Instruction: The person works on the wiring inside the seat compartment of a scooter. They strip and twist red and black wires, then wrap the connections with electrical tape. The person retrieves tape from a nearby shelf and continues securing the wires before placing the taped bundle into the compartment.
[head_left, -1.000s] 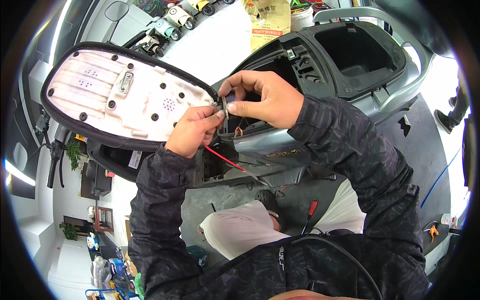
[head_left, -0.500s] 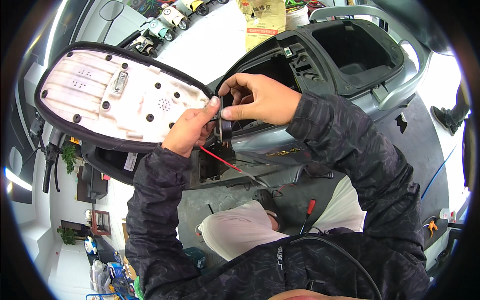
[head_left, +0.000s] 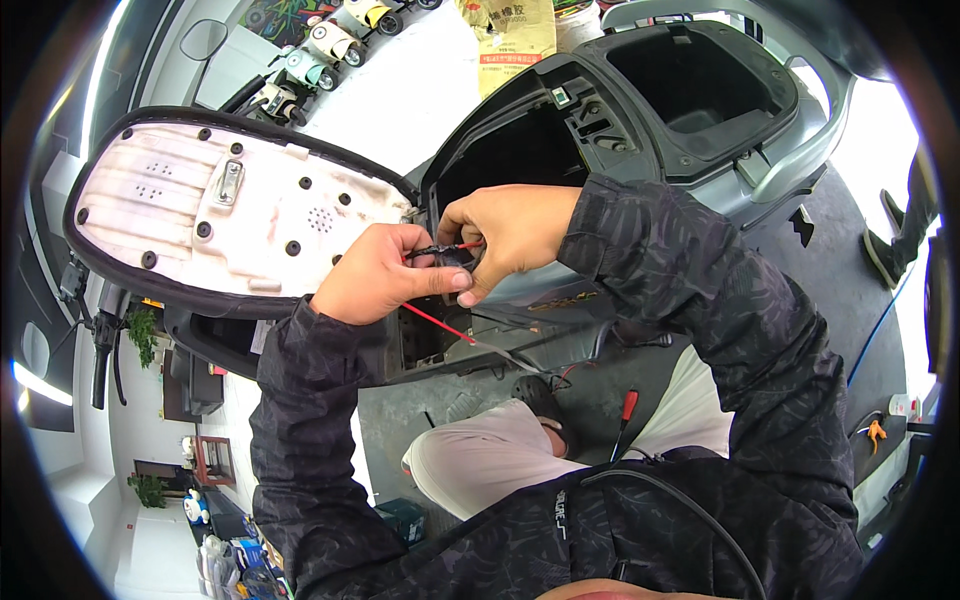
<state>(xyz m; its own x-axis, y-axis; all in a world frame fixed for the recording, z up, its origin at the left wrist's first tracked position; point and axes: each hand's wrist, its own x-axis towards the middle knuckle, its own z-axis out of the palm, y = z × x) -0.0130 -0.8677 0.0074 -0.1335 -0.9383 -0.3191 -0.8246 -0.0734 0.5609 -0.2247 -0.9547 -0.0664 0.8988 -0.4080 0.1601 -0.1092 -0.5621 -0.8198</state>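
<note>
My left hand (head_left: 375,275) is closed, its thumb and fingers pinching a thin wire (head_left: 428,251) that looks wrapped in black, with a red stretch near my right fingers. My right hand (head_left: 515,235) is closed around a dark piece (head_left: 456,258) that looks like a roll of black electrical tape; fingers cover most of it. Both hands meet just above the open scooter body. A red cable (head_left: 437,322) slants down from beneath my left hand into a grey section. To the left, the scooter seat (head_left: 270,215) is tipped over, its pale underside upward.
Beyond my hands lies the dark seat compartment (head_left: 520,150), and right of it an open rear box (head_left: 695,85). A red-handled screwdriver (head_left: 627,410) lies by my legs. A yellow bag (head_left: 510,40) and toy scooters (head_left: 325,50) are at the back. Another person's feet (head_left: 885,250) show at right.
My hands have come lower and closer together. The dark roll, edge-on below my fingers before, is now between both hands, and the black-and-red wire shows. The view has shifted slightly.
</note>
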